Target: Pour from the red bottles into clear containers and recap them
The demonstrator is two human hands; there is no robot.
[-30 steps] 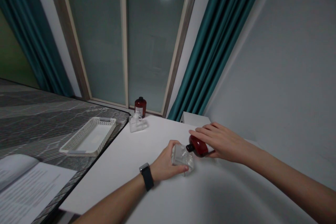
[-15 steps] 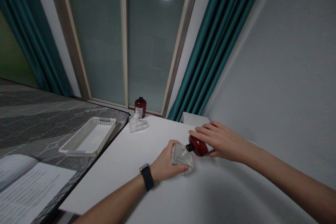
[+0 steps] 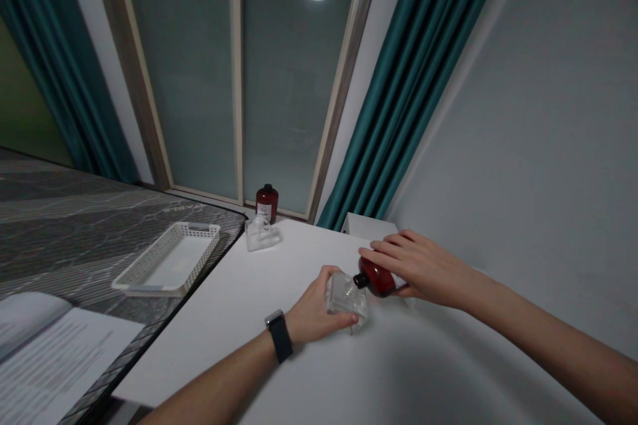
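Note:
My left hand (image 3: 321, 309), with a dark watch on its wrist, is wrapped round a clear, square-sided container (image 3: 343, 292). My right hand (image 3: 413, 269) grips a dark red bottle (image 3: 377, 277) that has a black neck and a white label. The bottle lies tipped nearly sideways, its neck pointing left at the clear container's upper right part. Whether liquid is flowing I cannot tell. Part of the bottle's body is hidden by my right fingers.
At the white table's (image 3: 294, 252) far corner stands another dark red bottle (image 3: 266, 202), with a clear glass-like piece (image 3: 262, 236) before it. A white perforated basket (image 3: 127, 285) and an open book (image 3: 74, 358) lie on the dark patterned surface to the left.

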